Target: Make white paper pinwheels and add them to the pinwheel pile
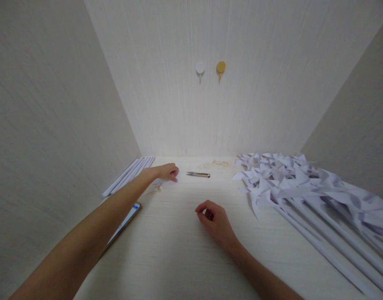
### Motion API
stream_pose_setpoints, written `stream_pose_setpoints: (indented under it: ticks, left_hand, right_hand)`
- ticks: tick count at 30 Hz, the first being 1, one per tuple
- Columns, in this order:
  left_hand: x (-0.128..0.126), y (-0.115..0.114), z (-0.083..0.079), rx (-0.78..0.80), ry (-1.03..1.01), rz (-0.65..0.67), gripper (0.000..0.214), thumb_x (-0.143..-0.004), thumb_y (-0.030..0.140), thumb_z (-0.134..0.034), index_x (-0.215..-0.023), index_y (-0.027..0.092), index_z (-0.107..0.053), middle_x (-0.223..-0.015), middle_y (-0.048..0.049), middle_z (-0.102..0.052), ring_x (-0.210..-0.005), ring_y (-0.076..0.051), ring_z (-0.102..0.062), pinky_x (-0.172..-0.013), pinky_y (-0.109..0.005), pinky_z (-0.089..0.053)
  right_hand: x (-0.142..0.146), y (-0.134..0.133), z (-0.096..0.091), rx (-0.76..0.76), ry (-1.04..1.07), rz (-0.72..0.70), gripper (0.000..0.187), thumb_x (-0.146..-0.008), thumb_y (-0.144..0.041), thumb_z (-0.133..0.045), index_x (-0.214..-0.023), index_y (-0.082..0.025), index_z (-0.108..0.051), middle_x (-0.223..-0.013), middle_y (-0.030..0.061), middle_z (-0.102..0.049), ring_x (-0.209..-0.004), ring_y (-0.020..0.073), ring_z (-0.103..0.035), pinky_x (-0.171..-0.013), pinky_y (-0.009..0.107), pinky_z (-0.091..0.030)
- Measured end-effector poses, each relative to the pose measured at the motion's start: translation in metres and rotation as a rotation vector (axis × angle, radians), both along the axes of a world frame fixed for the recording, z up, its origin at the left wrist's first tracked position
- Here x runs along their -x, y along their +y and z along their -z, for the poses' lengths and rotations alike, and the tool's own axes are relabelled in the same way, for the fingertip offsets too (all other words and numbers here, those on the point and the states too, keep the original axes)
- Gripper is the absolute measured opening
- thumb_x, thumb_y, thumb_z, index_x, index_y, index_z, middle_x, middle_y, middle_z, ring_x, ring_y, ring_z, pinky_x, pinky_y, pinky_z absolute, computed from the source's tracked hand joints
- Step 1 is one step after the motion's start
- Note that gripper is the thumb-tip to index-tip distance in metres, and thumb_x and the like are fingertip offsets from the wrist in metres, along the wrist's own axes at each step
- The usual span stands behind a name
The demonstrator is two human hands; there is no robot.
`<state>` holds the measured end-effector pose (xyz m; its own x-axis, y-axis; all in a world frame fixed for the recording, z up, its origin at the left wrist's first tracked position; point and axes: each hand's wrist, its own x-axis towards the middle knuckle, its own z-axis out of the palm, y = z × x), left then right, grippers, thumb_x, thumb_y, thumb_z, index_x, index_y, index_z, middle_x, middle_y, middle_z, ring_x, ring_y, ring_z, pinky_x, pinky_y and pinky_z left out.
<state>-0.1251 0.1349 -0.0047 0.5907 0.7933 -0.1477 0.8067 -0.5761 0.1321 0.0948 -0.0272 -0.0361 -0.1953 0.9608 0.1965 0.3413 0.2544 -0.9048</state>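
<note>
Tabletop [179,250]: light wood, walled on three sides.

Pinwheels [304,183]: paper pile filling the right edge, sticks pointing to the near right corner.

Paper rolls [129,175]: bundle at the far left corner.

Phone [125,223]: overhanging the left edge.

Left hand [166,171]: curled, fingertips down just beside the rolls; contents cannot be told.

Right hand [215,223]: mid-table, loosely closed, thumb meeting fingertips; any grasp cannot be told.

Snips [198,174]: lying free near the far edge, right of the left hand.

Caution: the left forearm crosses near the phone and could knock it off; blind reaching risks contact with the snip blades
</note>
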Motion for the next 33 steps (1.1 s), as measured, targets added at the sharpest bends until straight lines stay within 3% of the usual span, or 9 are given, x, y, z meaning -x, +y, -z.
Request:
stream_pose_setpoints:
  ticks: [14, 20, 26, 29, 33]
  left_hand:
    - [0.001, -0.003, -0.004, 0.000, -0.005, 0.014, 0.003, -0.065, 0.016, -0.055, -0.064, 0.013, -0.055, -0.064, 0.0005, -0.052, -0.061, -0.009, -0.044, -0.058, -0.018, -0.035]
    - [-0.003, -0.008, -0.007, -0.005, 0.018, -0.027, 0.012, -0.061, 0.023, -0.061, -0.065, 0.014, -0.055, -0.068, -0.0007, -0.052, -0.064, -0.011, -0.046, -0.058, -0.019, -0.035]
    - [-0.005, -0.013, -0.011, 0.010, 0.039, -0.009, 0.004, -0.065, 0.017, -0.055, -0.067, 0.014, -0.055, -0.073, -0.0028, -0.053, -0.067, -0.011, -0.048, -0.062, -0.020, -0.037]
    - [-0.004, -0.015, -0.011, 0.010, 0.040, 0.001, 0.008, -0.070, 0.017, -0.050, -0.073, 0.014, -0.056, -0.078, -0.0044, -0.054, -0.070, -0.012, -0.050, -0.064, -0.021, -0.038]
    - [-0.002, -0.019, -0.009, -0.035, 0.025, 0.005, 0.024, -0.074, 0.015, -0.043, -0.096, 0.014, -0.053, -0.087, -0.0066, -0.054, -0.078, -0.013, -0.051, -0.071, -0.022, -0.038]
  right_hand:
    - [0.001, 0.001, 0.001, 0.003, 0.017, 0.004, 0.015, -0.060, -0.008, -0.044, -0.064, -0.016, -0.057, -0.055, -0.0030, -0.050, -0.044, 0.0058, -0.037, -0.043, 0.018, -0.031]
    - [0.000, 0.000, 0.001, -0.005, 0.009, 0.005, 0.015, -0.060, -0.008, -0.044, -0.064, -0.016, -0.056, -0.056, -0.0029, -0.050, -0.045, 0.0059, -0.037, -0.043, 0.018, -0.031]
    - [0.000, -0.001, 0.000, 0.013, -0.004, -0.001, 0.014, -0.061, -0.009, -0.044, -0.065, -0.016, -0.056, -0.055, -0.0029, -0.048, -0.045, 0.0063, -0.036, -0.044, 0.019, -0.030]
    - [0.000, -0.001, 0.000, 0.019, -0.007, 0.002, 0.014, -0.061, -0.009, -0.044, -0.065, -0.016, -0.056, -0.055, -0.0030, -0.048, -0.046, 0.0065, -0.037, -0.044, 0.019, -0.030]
    - [0.000, -0.001, 0.000, 0.012, -0.004, -0.007, 0.014, -0.062, -0.009, -0.044, -0.065, -0.016, -0.056, -0.056, -0.0030, -0.048, -0.046, 0.0064, -0.037, -0.044, 0.019, -0.030]
